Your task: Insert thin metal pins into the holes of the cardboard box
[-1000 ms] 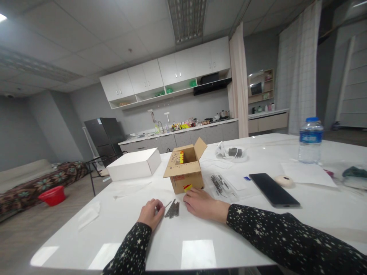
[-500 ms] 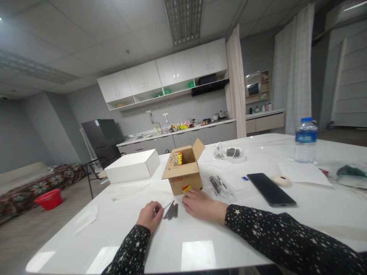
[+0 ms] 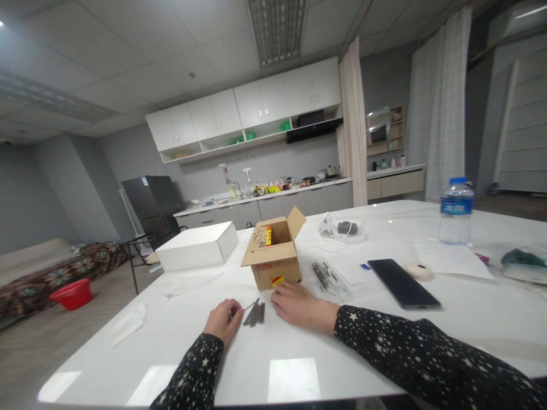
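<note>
My left hand [image 3: 223,320] rests on the white table, left of a small fanned pile of thin dark metal rods [image 3: 255,314]. Between its thumb and fingertips is one thin metal rod [image 3: 248,307], pointing right toward the pile. They look like long screws or bits, too small to tell. My right hand [image 3: 299,303] lies just right of the pile, in front of an open cardboard box [image 3: 277,273]. Its fingers are curled at the box's lower front edge. What they hold, if anything, is hidden.
Right of the box lies a clear plastic case [image 3: 327,279] with several small metal parts. Beyond are a black phone [image 3: 404,283], a round beige object [image 3: 417,270], a water bottle [image 3: 456,212] and white cables [image 3: 348,230]. A white box [image 3: 199,246] stands at the back left.
</note>
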`<state>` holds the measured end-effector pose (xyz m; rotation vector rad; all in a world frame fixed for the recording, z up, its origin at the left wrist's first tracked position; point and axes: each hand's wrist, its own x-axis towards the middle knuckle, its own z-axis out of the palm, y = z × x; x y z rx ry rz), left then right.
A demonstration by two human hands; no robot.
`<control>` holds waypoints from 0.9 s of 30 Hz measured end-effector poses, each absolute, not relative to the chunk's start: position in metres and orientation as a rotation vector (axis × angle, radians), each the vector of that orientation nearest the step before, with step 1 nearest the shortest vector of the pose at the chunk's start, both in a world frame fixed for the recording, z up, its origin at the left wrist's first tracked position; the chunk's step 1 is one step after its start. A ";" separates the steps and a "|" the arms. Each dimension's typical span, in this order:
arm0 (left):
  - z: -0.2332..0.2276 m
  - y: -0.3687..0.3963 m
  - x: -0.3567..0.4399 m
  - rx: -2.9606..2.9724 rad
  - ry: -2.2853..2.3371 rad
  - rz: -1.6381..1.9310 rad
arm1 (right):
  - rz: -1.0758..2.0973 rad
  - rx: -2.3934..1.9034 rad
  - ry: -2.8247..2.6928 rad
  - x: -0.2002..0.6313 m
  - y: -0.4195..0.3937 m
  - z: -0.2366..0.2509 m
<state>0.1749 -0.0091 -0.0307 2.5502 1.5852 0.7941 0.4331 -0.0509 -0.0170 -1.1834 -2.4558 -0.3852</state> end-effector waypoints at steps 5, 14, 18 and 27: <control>-0.032 -0.010 0.177 2.562 1.575 0.775 | -0.397 -1.169 -2.453 0.437 -0.052 -0.022; -0.032 -0.021 0.174 2.534 1.622 0.749 | -0.414 -1.189 -2.463 0.433 -0.060 -0.024; -0.032 -0.028 0.171 2.510 1.656 0.763 | -0.429 -1.182 -2.472 0.431 -0.066 -0.025; -0.040 -0.030 0.161 2.596 1.631 0.772 | -0.419 -1.174 -2.490 0.424 -0.072 -0.022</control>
